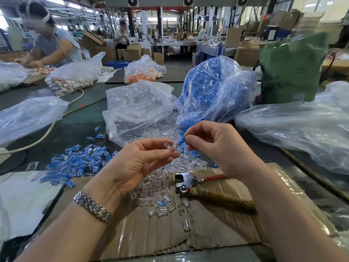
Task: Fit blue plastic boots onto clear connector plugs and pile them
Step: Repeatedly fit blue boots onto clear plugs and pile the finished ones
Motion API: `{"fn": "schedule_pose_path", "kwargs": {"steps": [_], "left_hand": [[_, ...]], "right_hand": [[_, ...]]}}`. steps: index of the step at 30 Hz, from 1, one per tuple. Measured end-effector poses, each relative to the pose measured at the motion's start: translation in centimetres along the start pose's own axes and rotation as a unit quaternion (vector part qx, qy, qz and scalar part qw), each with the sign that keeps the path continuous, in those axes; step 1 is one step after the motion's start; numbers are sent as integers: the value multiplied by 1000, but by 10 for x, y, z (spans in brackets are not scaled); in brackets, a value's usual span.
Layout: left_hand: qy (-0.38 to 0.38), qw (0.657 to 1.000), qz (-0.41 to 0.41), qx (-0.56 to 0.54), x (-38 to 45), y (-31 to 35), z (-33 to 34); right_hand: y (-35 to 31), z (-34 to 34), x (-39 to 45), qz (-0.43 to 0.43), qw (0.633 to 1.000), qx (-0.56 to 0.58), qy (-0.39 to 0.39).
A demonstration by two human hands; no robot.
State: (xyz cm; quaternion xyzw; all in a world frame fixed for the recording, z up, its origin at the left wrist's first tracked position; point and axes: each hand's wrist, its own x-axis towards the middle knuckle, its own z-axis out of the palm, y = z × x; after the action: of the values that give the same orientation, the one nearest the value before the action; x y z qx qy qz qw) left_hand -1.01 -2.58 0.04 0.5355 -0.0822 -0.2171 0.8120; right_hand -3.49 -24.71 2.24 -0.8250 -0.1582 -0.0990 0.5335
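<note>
Boot [181, 141], a blue one, is pinched in the right hand [213, 146], a hair from the clear plug [169, 146] pinched in the left hand [143, 159], above the loose plugs [160, 186]. Both are tiny and slick, so I reckon a crooked push could jam it or flick the plug away.

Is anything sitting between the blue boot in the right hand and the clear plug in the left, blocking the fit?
Nothing visible does. The right hand pinches the blue boot just right of the clear plug, which the left hand pinches. Only a small open gap separates them, above the loose clear plugs on the cardboard.
</note>
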Motion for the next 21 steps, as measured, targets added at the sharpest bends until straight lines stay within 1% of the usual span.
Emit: {"fn": "schedule_pose_path", "kwargs": {"steps": [2, 7, 16, 19, 21], "left_hand": [[2, 1000, 9, 22, -1, -1, 4], [9, 999, 18, 41, -3, 0, 11], [16, 997, 25, 72, -6, 0, 10], [20, 997, 32, 69, -5, -1, 10], [29, 997, 42, 57, -5, -1, 9]], "right_hand": [[-3, 4, -2, -24, 1000, 1, -11], [-2, 10, -4, -46, 995, -85, -20], [-9, 15, -7, -88, 983, -158, -21], [-11, 12, -6, -62, 985, -159, -27], [-10, 0, -7, 2, 985, -165, -59]]}}
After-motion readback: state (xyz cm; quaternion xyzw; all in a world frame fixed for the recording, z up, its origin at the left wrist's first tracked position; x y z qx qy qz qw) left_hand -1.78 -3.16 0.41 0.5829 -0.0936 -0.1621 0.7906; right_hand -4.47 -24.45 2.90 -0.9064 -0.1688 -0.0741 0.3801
